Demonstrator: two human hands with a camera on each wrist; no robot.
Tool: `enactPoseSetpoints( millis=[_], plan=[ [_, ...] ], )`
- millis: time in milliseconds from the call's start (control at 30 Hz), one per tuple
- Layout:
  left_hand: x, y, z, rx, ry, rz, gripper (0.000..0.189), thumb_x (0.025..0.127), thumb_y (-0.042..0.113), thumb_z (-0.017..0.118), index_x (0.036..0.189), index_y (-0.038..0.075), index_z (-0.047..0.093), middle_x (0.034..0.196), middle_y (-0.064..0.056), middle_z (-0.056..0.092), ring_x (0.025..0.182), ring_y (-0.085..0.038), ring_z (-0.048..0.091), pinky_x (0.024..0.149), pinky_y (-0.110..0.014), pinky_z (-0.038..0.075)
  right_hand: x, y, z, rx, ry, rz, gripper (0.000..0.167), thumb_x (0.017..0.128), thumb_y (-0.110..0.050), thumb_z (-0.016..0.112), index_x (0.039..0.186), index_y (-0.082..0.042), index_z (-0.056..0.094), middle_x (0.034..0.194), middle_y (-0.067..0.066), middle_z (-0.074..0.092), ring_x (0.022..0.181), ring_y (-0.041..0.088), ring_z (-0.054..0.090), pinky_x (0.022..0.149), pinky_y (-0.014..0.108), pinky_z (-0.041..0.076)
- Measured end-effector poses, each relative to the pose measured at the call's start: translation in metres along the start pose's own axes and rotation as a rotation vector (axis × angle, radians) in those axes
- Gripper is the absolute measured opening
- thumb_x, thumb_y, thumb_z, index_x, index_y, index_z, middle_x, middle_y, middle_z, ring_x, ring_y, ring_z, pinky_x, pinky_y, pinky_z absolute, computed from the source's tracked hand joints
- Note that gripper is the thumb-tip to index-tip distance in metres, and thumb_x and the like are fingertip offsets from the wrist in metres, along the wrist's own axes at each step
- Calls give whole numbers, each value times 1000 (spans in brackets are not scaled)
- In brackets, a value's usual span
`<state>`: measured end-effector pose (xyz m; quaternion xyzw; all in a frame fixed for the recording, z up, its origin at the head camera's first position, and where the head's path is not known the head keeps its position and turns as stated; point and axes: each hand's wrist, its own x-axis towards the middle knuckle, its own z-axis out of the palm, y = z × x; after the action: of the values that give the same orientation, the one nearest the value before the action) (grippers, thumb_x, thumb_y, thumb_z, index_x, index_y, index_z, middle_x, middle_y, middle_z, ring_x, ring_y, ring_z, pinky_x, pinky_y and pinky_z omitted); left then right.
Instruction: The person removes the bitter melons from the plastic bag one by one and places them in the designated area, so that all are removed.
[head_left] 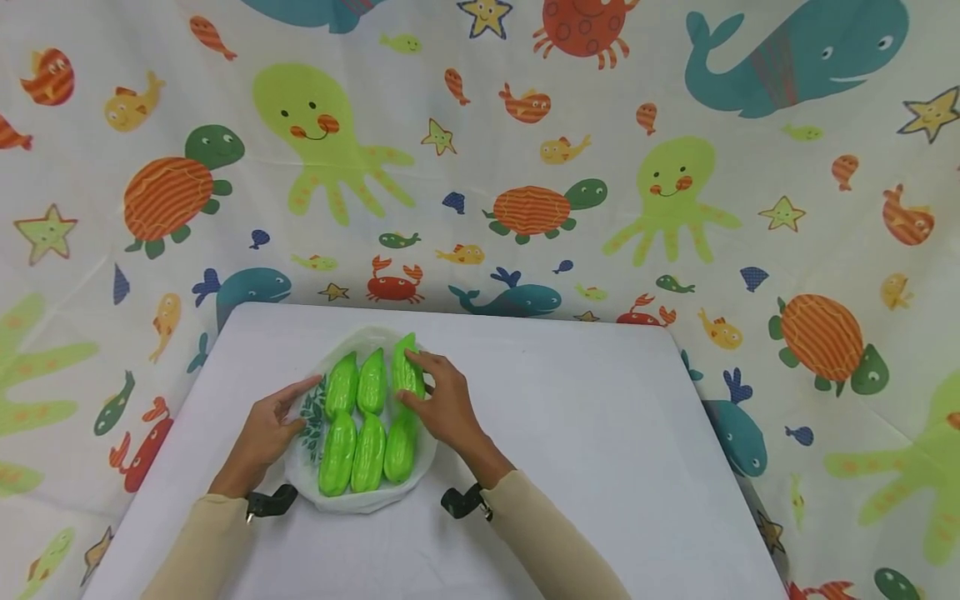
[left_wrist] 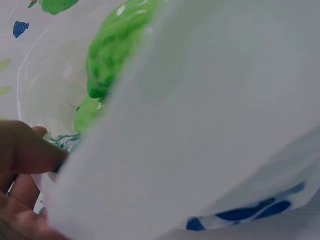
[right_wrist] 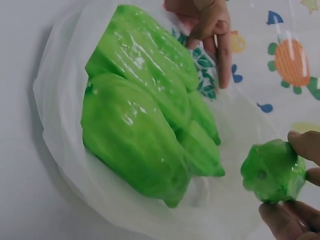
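A round white plate (head_left: 358, 504) with a leaf print, its rim looking like crinkled film, bears several glossy green ridged gourds (head_left: 339, 454). My left hand (head_left: 266, 427) grips the plate's left rim; in the left wrist view its thumb (left_wrist: 37, 152) lies over the edge with fingers outside. At the far right of the plate, my right hand (head_left: 448, 402) pinches one gourd (head_left: 406, 367) between thumb and fingers. The right wrist view shows this held gourd (right_wrist: 274, 170) end-on, apart from the others. The plate's wall hides most of the gourds in the left wrist view.
The plate stands on the left part of a white table (head_left: 570, 450). Behind and beside the table hangs a cloth (head_left: 465, 117) printed with sea animals. A black wrist strap piece (head_left: 272, 502) sits at the left cuff, another (head_left: 461, 502) at the right.
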<state>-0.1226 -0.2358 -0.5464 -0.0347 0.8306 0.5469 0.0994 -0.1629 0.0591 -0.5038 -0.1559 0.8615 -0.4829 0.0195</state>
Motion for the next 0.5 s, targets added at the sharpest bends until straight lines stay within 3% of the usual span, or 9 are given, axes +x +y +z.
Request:
enactPoseSetpoints(
  millis=[500],
  plan=[
    [1, 1, -1, -4, -1, 1, 75, 94, -8, 53, 165, 11, 39, 176, -14, 26, 164, -43, 19, 131, -62, 22, 2, 30, -35, 21, 133, 111, 68, 95, -19, 80, 157, -29, 54, 154, 7, 56, 137, 26, 62, 105, 43, 60]
  ],
)
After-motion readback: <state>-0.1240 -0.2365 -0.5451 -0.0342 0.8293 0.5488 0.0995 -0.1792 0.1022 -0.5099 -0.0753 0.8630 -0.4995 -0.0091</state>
